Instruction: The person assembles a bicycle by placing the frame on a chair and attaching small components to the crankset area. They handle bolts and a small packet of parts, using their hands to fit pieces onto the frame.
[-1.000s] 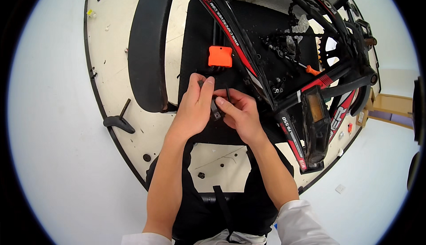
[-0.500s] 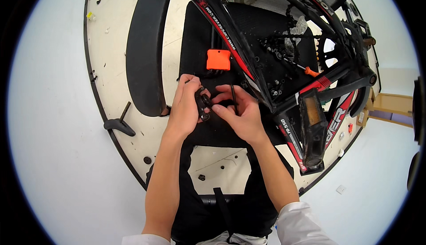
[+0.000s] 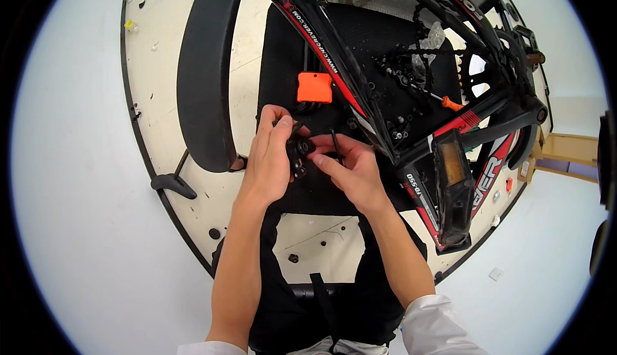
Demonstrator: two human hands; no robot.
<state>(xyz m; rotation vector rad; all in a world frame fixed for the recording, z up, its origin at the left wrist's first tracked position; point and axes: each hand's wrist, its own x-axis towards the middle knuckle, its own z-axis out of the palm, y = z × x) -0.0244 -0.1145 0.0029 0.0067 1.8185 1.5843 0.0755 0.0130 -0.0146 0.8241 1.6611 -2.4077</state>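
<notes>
**Technician A:** Report the position of the small black component (image 3: 299, 151).

**Technician B:** It sat at centre frame, over the black mat (image 3: 286, 66), between both hands. The left hand (image 3: 268, 162) was closed around it from the left, fingers curled over its top and thumb behind, apparently to steady it against rotation.

**Technician A:** And the right hand (image 3: 350, 172)?

**Technician B:** Its thumb and forefinger were pinched shut on the component's right end. A thin black hex key (image 3: 336, 146) stood upright by the same fingers; whether it was engaged in the part cannot be determined, since the fingers covered the joint.

**Technician A:** Surrounding items?

**Technician B:** The orange tool holder (image 3: 314, 88) lay just above the hands, probably kept within reach. The black-and-red bicycle frame (image 3: 334, 66) ran diagonally across the upper centre, with the chainring (image 3: 475, 69) at upper right and the pedal (image 3: 452, 185) at right centre. A black mudguard (image 3: 205, 72) curved down the left side of the round table (image 3: 160, 130). An orange-handled screwdriver (image 3: 450, 102) rested near the chainring.
</notes>
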